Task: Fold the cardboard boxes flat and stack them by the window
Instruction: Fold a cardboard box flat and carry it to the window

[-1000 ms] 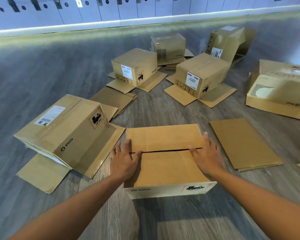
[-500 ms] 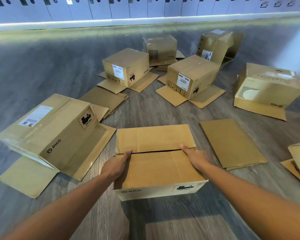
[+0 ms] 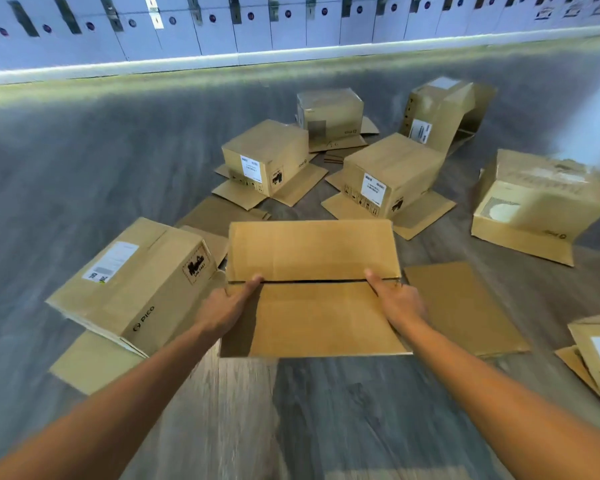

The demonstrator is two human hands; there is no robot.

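Both hands, left (image 3: 227, 308) and right (image 3: 400, 304), pinch the near flap at the seam of the box (image 3: 312, 289) on the floor, so a hard tug could tear it.

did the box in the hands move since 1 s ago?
Yes. The box has tipped up, near face now hidden, and it now overlaps the PICO box beside it.

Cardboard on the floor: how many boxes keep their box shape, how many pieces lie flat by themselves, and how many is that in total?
Cardboard boxes in box shape: 8, the held box included.
Flat cardboard pieces: 2
Total: 10
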